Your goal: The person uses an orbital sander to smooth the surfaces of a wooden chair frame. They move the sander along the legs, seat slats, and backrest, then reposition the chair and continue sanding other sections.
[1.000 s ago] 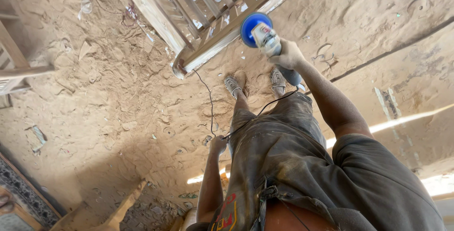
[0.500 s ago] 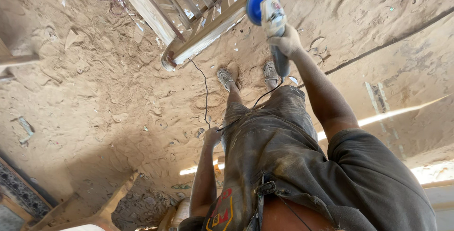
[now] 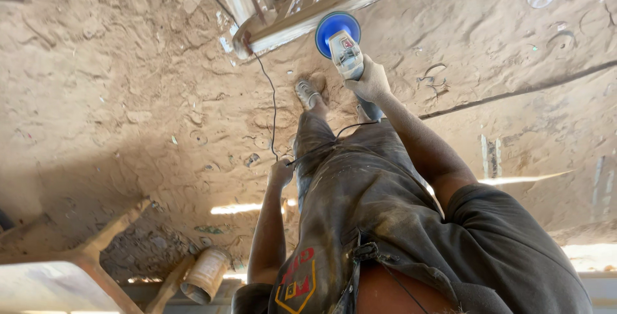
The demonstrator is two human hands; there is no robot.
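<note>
Two hands engaged: right hand clenched around the angle grinder body; left hand grasping its cable. Grinder judged heavy, rigid; grip the body, clear of the blue disc.

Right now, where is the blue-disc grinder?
In the head view, upper centre: the grinder is gripped in the right hand, beside the wooden frame's corner.

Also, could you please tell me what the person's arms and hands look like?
Both are bare and gloveless, dusted with fine dust. Above the right hand the arm ends in a short, dark grey sleeve; above the left hand only a dark sleeve edge shows.
</note>
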